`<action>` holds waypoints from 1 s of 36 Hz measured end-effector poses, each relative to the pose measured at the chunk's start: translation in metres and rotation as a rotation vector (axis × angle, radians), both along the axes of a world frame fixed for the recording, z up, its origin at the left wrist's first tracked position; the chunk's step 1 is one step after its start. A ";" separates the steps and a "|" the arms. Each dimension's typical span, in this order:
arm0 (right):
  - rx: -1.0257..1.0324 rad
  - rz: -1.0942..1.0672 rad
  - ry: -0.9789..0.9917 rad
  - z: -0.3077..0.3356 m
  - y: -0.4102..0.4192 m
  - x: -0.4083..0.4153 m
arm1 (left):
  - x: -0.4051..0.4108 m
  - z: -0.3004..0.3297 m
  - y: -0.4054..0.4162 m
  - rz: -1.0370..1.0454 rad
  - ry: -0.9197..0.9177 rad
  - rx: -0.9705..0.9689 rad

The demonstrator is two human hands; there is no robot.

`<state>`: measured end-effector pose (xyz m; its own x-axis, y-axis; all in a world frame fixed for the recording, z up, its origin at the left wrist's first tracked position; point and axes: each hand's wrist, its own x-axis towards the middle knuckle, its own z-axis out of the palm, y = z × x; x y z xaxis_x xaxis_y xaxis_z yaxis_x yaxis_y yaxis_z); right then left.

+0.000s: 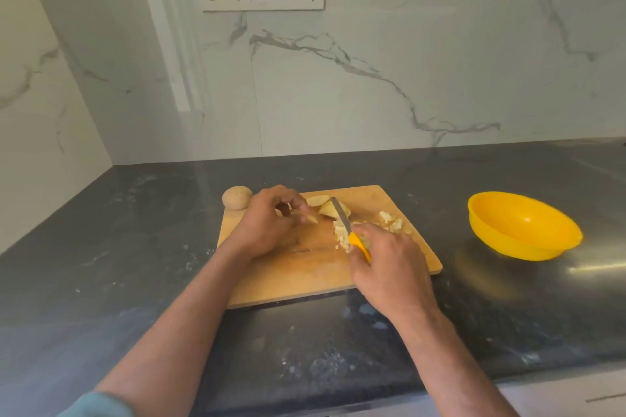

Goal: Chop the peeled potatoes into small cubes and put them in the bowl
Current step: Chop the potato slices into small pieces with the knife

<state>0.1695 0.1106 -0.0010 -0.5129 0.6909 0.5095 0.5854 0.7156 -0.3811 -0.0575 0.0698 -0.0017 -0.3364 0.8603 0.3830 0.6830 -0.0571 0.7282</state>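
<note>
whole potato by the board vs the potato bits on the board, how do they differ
The whole potato is one round, uncut lump; the potato bits are small, irregular chunks in a loose pile.
The whole potato sits at the far left corner of the cutting board, untouched; the bits lie beside the knife that the right hand grips.
The whole potato looks dull tan; the bits look paler yellow.
Neither is in the bowl.

Soft, even daylight fills the scene, moderately bright, with no harsh shadows. A bright glare streak lies on the dark countertop [135,264] at four o'clock, just below the yellow bowl [523,225], whose plastic casts a warm yellow reflection on the stone. Faint shadows sit under the chopping board [305,278]. Wide-angle distortion bends the marble wall [372,85] toward the edges. Fine detail looks slightly soft throughout.
</note>
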 end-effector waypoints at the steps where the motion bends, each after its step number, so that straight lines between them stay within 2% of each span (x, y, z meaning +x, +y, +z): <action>1: 0.004 0.007 -0.002 0.000 -0.001 0.000 | -0.002 0.002 -0.007 -0.036 -0.020 0.002; 6: 0.013 0.052 -0.036 -0.001 -0.007 -0.002 | -0.008 0.004 -0.033 -0.098 -0.013 -0.055; 12: 0.037 0.107 -0.062 -0.002 -0.014 -0.002 | -0.011 0.000 -0.036 0.057 -0.019 -0.074; 17: 0.051 0.123 -0.106 -0.001 -0.016 -0.004 | -0.001 -0.002 -0.031 0.142 0.176 -0.260; 20: 0.069 0.134 -0.142 -0.002 -0.019 -0.007 | 0.000 -0.006 -0.028 0.178 0.221 -0.260; 28: 0.097 0.152 -0.184 -0.003 -0.022 -0.009 | -0.003 -0.005 -0.027 -0.025 0.173 -0.317; 36: 0.067 0.127 -0.176 -0.006 -0.019 -0.009 | 0.003 -0.002 -0.028 0.037 0.118 -0.257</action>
